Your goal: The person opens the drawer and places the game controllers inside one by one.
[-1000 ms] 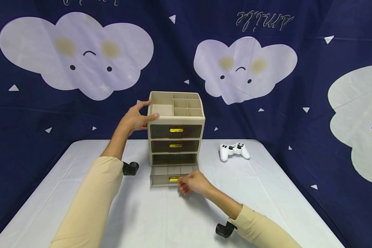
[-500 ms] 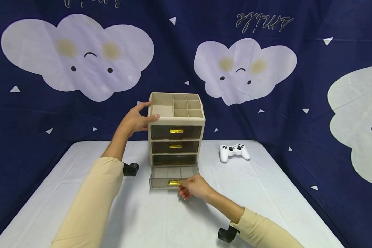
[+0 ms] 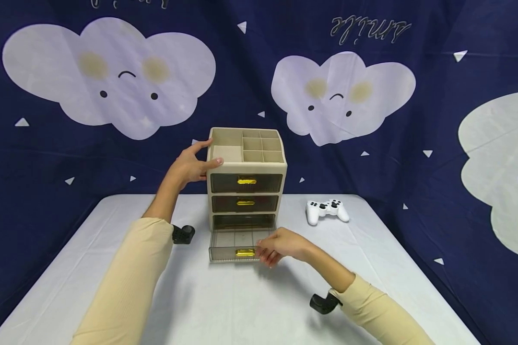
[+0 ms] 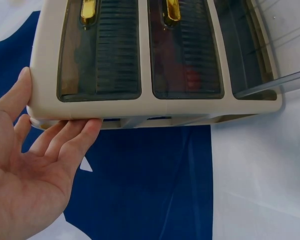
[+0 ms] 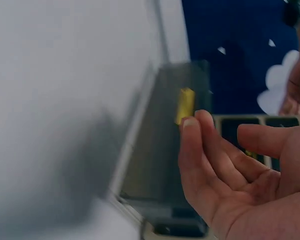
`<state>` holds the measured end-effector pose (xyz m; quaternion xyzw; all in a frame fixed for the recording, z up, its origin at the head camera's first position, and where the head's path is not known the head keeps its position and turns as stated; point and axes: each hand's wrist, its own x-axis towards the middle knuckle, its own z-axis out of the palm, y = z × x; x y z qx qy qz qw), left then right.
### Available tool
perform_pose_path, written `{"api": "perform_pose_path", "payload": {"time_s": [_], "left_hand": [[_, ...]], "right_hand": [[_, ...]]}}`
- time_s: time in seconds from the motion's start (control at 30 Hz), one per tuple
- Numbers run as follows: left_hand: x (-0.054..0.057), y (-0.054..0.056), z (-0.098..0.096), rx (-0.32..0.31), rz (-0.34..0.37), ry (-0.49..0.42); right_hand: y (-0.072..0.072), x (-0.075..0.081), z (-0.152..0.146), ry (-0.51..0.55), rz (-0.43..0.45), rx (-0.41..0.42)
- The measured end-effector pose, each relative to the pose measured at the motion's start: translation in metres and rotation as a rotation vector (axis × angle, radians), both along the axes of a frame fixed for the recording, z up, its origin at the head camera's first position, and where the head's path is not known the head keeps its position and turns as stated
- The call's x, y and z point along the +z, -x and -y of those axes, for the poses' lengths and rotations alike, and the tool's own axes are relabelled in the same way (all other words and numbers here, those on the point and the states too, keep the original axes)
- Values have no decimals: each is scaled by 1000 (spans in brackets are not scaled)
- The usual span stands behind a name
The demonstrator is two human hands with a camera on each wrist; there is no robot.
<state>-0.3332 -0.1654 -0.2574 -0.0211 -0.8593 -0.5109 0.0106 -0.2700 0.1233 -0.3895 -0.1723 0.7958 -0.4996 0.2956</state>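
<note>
A beige desktop drawer organizer (image 3: 247, 168) stands toward the back of the table. My left hand (image 3: 189, 165) rests on its upper left corner, with fairly straight fingers against the side in the left wrist view. The bottom drawer (image 3: 226, 254), made of clear grey plastic, is pulled out and shows bare compartments inside. My right hand (image 3: 282, 245) is at the right part of that drawer's front, beside its gold handle (image 3: 245, 252). In the right wrist view its thumb is apart from the loosely bent fingers (image 5: 192, 145), and nothing is held; whether the fingertips touch the drawer cannot be told.
A white game controller (image 3: 326, 211) lies on the table right of the organizer. Two upper drawers (image 3: 224, 183) are closed. The organizer's top has divided compartments (image 3: 262, 143). Behind the white-covered table (image 3: 224, 306) hangs a dark blue curtain (image 3: 241, 72) with cloud prints.
The bottom drawer slid slightly further toward me. My right hand then let go of its gold handle and moved a little right and up. The left hand stays in place.
</note>
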Motion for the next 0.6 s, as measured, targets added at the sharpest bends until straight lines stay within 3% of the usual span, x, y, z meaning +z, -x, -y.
{"api": "perform_pose_path", "payload": {"time_s": [0.23, 0.43, 0.6], "left_hand": [[-1, 0, 1, -5, 0, -9], [-1, -1, 2, -14, -3, -4], [0, 0, 1, -11, -2, 4]], "right_hand": [[18, 27, -23, 15, -128, -65], [32, 36, -45, 24, -265, -252], [41, 41, -68, -41, -383, -410]]}}
